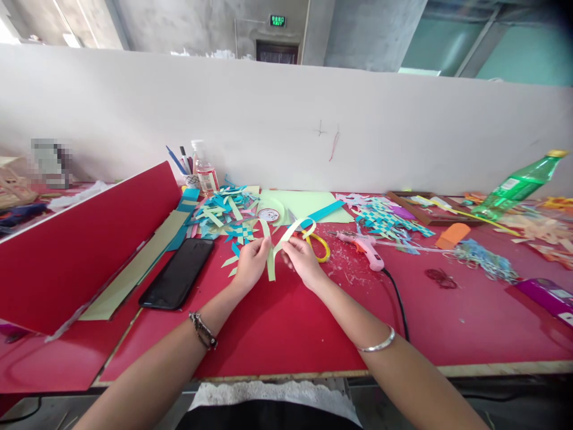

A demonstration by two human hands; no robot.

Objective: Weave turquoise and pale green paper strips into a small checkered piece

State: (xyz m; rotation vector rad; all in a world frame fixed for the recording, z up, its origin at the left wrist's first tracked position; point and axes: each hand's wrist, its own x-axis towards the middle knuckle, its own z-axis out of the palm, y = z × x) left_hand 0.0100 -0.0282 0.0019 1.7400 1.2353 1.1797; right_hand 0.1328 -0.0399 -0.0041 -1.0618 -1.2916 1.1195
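Above the red tabletop (290, 334), my left hand (250, 264) pinches a pale green paper strip (271, 267) whose lower end hangs down between the hands. My right hand (305, 263) is closed on a pale strip part (289, 233) that curls into a loop just above the fingers. I cannot tell whether this is one strip or two. Behind the right hand lie yellow-handled scissors (323, 249), partly hidden, and a blue paper strip (326, 211). A heap of blue and pale green paper strips (224, 209) sits beyond my left hand, near a roll of tape (271, 212).
A pink glue gun (370, 255) with a black cord lies to the right. At left are a black phone (176, 275) and an upright red board (98, 245). Woven paper pieces (387, 218), a tilted green bottle (519, 185) and a clear bottle (206, 170) stand or lie farther back.
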